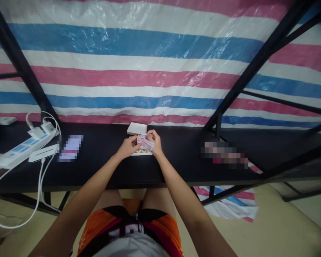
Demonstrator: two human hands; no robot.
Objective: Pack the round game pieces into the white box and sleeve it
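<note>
A folded, thin pink-and-white sheet lies between my hands, just above a small white box. My left hand pinches its left side with thumb and fingers. At its right side, my right hand has the fingers curled over and gripping it. Several round, light wooden game pieces with dark marks show in the box under the sheet; the rest are covered by the sheet and my hands. Directly behind the box is a white box lid.
On the left of the black desk are a white power strip with plugs and cables, a white flat device and a blurred-out phone-like item. A pixelated object sits at right. Black metal posts flank the striped sheeting.
</note>
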